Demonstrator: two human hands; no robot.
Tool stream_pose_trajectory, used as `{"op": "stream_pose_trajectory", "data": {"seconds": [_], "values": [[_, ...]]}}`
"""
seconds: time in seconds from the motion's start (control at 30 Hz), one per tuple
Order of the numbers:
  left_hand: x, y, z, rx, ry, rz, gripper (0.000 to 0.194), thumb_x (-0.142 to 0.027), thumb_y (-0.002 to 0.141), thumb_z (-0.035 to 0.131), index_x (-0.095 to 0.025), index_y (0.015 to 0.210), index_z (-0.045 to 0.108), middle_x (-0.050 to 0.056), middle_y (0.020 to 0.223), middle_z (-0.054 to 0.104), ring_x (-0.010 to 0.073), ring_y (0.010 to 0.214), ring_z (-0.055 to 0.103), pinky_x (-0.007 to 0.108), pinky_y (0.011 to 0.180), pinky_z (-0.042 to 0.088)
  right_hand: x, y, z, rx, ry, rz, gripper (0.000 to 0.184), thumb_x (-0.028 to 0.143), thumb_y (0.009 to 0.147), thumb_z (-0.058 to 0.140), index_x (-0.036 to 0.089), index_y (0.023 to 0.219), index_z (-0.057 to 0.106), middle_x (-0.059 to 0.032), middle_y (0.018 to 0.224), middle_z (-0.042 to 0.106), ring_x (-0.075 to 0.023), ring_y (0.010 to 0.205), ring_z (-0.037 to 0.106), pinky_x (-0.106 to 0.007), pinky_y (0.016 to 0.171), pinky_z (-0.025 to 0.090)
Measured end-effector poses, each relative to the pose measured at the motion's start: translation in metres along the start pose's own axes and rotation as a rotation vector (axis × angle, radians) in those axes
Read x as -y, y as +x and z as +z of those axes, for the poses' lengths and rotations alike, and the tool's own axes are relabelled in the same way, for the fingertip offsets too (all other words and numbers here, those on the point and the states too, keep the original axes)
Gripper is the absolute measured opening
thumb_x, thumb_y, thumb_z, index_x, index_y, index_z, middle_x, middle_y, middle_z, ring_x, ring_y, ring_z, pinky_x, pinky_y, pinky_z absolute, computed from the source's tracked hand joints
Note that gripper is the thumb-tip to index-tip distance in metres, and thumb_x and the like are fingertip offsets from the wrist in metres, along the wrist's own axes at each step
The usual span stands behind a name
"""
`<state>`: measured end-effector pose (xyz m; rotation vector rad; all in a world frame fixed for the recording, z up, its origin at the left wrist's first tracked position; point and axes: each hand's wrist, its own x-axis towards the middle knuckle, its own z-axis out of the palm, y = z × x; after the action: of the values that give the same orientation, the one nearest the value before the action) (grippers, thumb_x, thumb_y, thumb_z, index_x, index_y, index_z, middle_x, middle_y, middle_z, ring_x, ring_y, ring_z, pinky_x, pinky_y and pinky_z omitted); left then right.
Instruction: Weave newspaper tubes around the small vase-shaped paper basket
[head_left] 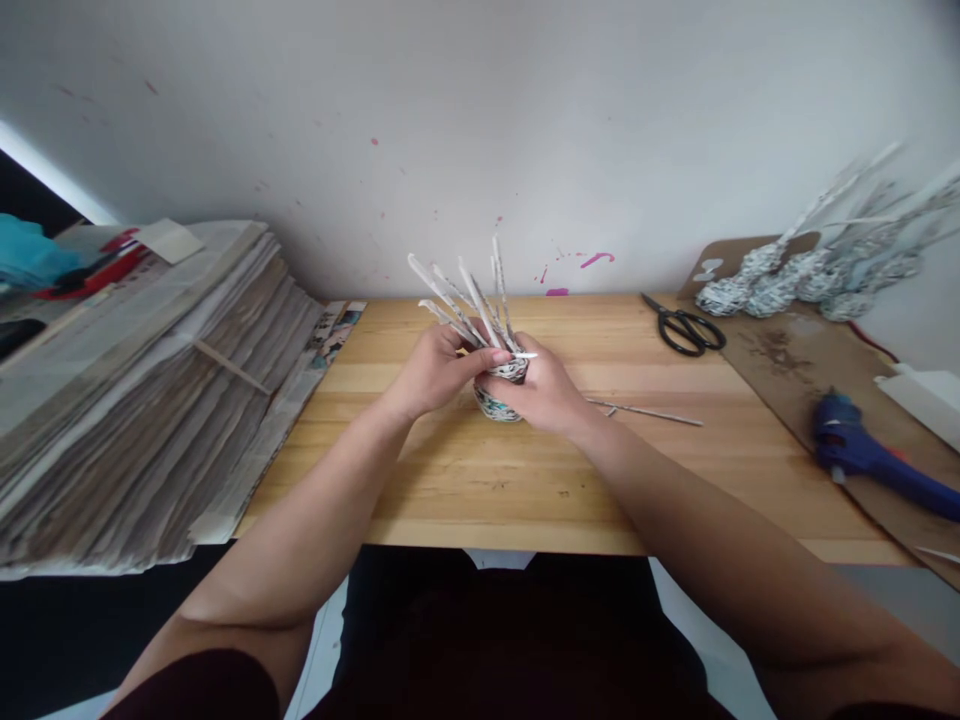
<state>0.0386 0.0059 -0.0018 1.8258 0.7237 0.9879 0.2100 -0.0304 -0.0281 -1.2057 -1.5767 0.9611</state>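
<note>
View, head | small round vessel of woven white-grey paper tubes (496,407) on pale wooden tabletop (465,480), between both hands | left hand (442,370): closed, thumb pressing white tube end (528,356) at rim | right hand (544,390): curled round vessel's side | I'd keep tension even, sparing slender paper uprights (478,300) any creasing.

The woven piece (496,408) is partly hidden; the right edge cuts the glue gun (851,445).
</note>
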Motion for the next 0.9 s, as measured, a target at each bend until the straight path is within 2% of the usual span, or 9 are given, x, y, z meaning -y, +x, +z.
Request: {"op": "stream_pose_trajectory", "data": {"seconds": [0.17,0.27,0.33,0.53,0.7,0.8,0.9], "values": [[-0.003,-0.003,-0.002,0.045,0.115,0.051,0.027,-0.042,0.093,0.072,-0.015,0.091,0.076,0.005,0.087,0.078,0.0176,0.079,0.071,0.028,0.075,0.057,-0.001,-0.001,-0.004,0.066,0.013,-0.051,0.035,0.041,0.079,0.079,0.023,0.105,0.065,-0.0037,0.099,0.075,-0.0249,0.094,0.07,-0.043,0.089,0.054],[-0.005,-0.005,-0.003,0.059,0.187,0.029,0.027,-0.04,0.095,0.068,-0.015,0.091,0.076,0.004,0.077,0.074,0.0155,0.068,0.065,0.026,0.064,0.052,-0.005,0.0,-0.005,0.086,-0.012,-0.091,0.034,0.041,0.081,0.078,0.023,0.107,0.065,-0.0052,0.105,0.076,-0.0257,0.096,0.07,-0.043,0.088,0.055],[-0.008,-0.007,-0.003,0.047,0.237,0.038,0.026,-0.039,0.095,0.068,-0.015,0.093,0.076,0.003,0.076,0.073,0.0151,0.067,0.064,0.026,0.062,0.051,-0.006,0.001,-0.006,0.086,-0.023,-0.101,0.035,0.04,0.081,0.078,0.024,0.108,0.064,-0.0052,0.105,0.076,-0.0256,0.096,0.071,-0.042,0.086,0.056],[-0.02,-0.011,0.004,-0.014,0.452,0.192,0.02,-0.029,0.096,0.065,-0.016,0.081,0.069,0.001,0.075,0.07,0.013,0.066,0.062,0.026,0.065,0.048,-0.004,0.0,-0.005,0.081,-0.037,-0.131,0.027,0.037,0.081,0.072,0.023,0.101,0.061,-0.0025,0.097,0.073,-0.0234,0.091,0.068,-0.039,0.083,0.053],[-0.021,-0.011,0.009,-0.011,0.704,0.238,0.02,-0.017,0.097,0.054,-0.018,0.077,0.058,0.004,0.078,0.065,0.0161,0.072,0.059,0.029,0.069,0.047,-0.004,0.0,-0.003,0.075,-0.051,-0.176,0.025,0.034,0.075,0.07,0.023,0.095,0.059,-0.0008,0.087,0.069,-0.0214,0.081,0.065,-0.036,0.074,0.05],[-0.02,-0.01,0.009,-0.028,0.675,0.224,0.026,-0.02,0.098,0.053,-0.019,0.072,0.051,0.003,0.073,0.061,0.0153,0.067,0.054,0.029,0.065,0.044,-0.004,0.0,-0.003,0.071,-0.052,-0.161,0.024,0.036,0.077,0.071,0.023,0.093,0.059,-0.0001,0.085,0.068,-0.0209,0.081,0.064,-0.036,0.074,0.049],[-0.02,-0.008,0.004,0.01,0.504,0.185,0.032,-0.03,0.101,0.054,-0.019,0.072,0.055,0.002,0.069,0.061,0.0143,0.064,0.055,0.027,0.062,0.044,-0.002,-0.001,-0.004,0.077,-0.02,-0.107,0.027,0.036,0.08,0.076,0.023,0.099,0.062,-0.0002,0.091,0.07,-0.0207,0.085,0.065,-0.036,0.079,0.05]]}}
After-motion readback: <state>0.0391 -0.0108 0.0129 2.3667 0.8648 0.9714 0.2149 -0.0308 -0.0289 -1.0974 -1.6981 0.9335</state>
